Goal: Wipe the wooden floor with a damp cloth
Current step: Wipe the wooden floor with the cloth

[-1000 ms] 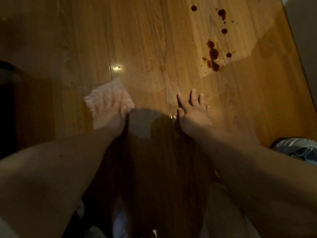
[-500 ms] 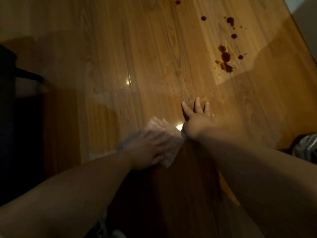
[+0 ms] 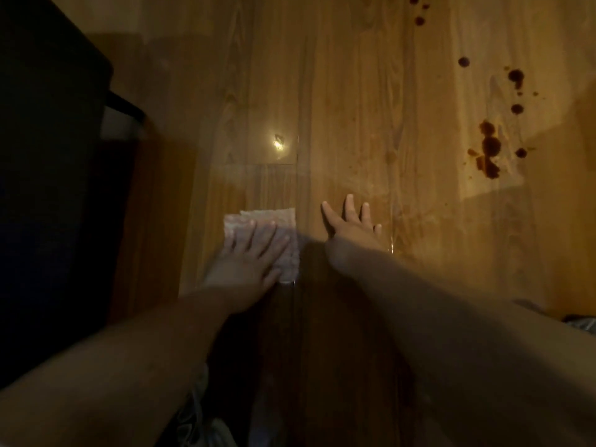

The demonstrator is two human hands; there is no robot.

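Hands flat: left presses cloth, right touches floor.

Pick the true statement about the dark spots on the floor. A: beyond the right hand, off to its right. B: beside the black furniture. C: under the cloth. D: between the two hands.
A: the dark spots lie ahead and right of the right hand, while the left hand presses the cloth far to their left.

pale cloth half hidden under left hand, dark furniture cropped left
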